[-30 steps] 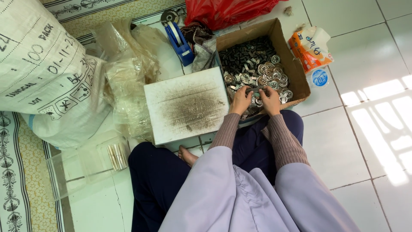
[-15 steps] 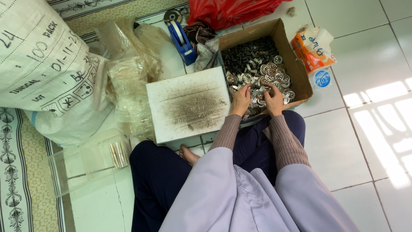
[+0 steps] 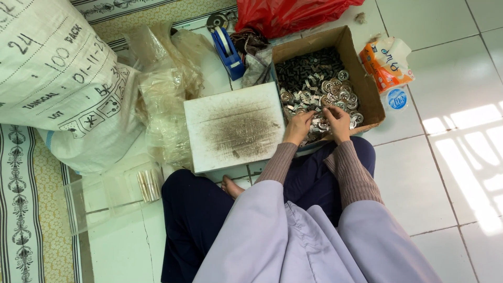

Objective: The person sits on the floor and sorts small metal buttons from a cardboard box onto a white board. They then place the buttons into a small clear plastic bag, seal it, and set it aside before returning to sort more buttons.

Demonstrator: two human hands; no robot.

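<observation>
The cardboard box (image 3: 361,86) walls and white board (image 3: 236,126) hem its opening; bare tile (image 3: 440,173) lies open rightward.

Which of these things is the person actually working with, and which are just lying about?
In use: left hand, right hand, small metal parts, cardboard box.

Lying about: white board, blue tape dispenser, big white sack, clear plastic bags, red bag, orange packet.
</observation>
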